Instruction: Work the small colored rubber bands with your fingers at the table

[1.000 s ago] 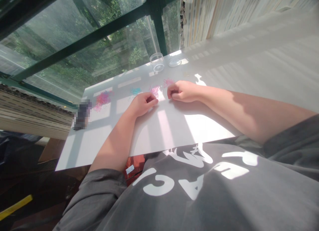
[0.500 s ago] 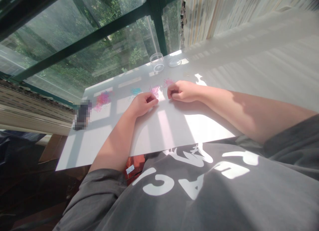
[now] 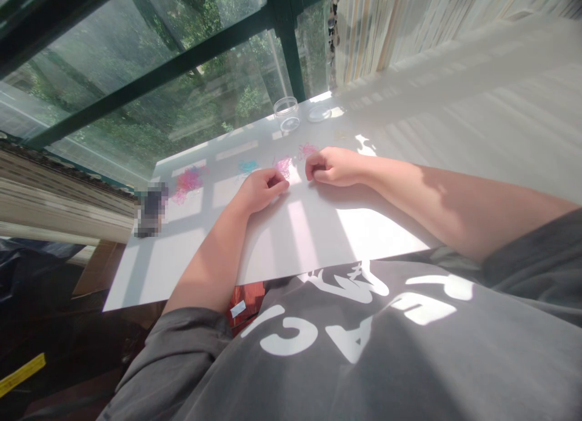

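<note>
My left hand (image 3: 260,189) rests on the white table (image 3: 295,239), fingers curled in a pinch beside a small heap of light pink rubber bands (image 3: 284,165). My right hand (image 3: 331,165) lies just to the right of it, fingers also curled shut. What either hand pinches is too small to make out. A darker pink heap (image 3: 307,149) lies behind my right hand. A turquoise heap (image 3: 248,165) sits left of my left hand, and a larger magenta heap (image 3: 187,180) lies further left.
A clear round jar (image 3: 286,113) and its lid (image 3: 318,111) stand at the table's far edge by the window. A blurred dark object (image 3: 150,212) sits at the left edge. Striped curtain fabric (image 3: 454,57) hangs along the right.
</note>
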`<state>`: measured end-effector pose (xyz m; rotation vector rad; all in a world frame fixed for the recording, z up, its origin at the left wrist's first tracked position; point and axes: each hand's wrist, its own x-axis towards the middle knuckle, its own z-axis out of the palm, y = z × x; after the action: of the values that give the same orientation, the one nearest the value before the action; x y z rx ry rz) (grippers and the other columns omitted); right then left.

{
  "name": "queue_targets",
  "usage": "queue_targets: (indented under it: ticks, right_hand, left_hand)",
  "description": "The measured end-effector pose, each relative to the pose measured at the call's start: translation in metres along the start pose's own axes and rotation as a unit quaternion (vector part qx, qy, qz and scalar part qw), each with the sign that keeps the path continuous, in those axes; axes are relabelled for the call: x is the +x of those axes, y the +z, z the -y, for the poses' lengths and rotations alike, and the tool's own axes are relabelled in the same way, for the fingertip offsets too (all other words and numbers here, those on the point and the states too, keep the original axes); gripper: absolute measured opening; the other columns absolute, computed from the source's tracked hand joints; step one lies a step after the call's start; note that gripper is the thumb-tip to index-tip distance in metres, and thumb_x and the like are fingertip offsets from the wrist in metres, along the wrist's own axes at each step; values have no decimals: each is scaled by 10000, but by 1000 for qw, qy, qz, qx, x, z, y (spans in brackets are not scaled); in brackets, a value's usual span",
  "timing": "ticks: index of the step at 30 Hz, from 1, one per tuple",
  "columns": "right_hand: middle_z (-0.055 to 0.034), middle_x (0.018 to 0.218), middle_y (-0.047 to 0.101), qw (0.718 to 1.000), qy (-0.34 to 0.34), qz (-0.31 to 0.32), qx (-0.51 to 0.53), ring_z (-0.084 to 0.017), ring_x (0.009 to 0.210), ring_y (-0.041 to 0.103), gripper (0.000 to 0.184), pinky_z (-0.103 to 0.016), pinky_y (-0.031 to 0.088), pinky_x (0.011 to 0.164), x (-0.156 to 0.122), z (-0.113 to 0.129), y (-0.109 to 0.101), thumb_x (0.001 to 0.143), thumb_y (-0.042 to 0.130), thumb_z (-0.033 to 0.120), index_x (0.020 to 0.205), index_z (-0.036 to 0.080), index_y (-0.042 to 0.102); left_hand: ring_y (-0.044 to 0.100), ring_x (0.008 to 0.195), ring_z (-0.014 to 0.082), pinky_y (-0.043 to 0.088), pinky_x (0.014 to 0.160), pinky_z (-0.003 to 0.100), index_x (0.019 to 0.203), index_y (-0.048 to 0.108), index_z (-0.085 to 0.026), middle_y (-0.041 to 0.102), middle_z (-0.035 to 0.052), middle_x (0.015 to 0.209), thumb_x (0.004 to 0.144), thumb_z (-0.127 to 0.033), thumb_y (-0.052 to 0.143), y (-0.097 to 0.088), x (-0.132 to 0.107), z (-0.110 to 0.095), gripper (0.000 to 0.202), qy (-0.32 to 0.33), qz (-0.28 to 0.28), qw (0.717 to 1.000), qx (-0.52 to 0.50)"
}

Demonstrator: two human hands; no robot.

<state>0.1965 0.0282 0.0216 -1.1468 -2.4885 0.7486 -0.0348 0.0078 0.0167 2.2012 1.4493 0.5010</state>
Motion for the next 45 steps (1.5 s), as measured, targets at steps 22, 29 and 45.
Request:
queue_targets:
  ticks: [22, 29, 45]
  right_hand:
    - [-12, 825, 670, 1000, -3, -1, 6, -148, 720, 537, 263, -236, 362, 645, 0, -1, 0, 676, 479, 169, 860, 184, 667]
    - [-8, 824, 668, 1000, -4, -1, 10, -140, 714, 536, 257, -229, 359, 643, 0, -1, 0, 684, 470, 160, 854, 177, 662]
    - [-14, 838, 667, 1000, -1, 2, 0, -147, 730, 540, 256, -234, 363, 653, 1, -1, 1, 693, 481, 169, 870, 181, 665]
  left_hand:
    - [423, 553, 96, 321, 540, 236, 738, 625, -151, 550, -10, 609, 751, -384, 534, -1, 1, 0, 250, 3, 1, 1000, 6]
    - [426, 562, 95, 325, 545, 230, 746, 627, -147, 546, -13, 612, 761, -388, 528, -1, 1, 1, 260, 9, 2, 1000, 8]
    - [420, 553, 93, 320, 535, 230, 751, 627, -143, 549, -12, 610, 759, -378, 528, -1, 0, 0, 255, 5, 3, 1000, 8]
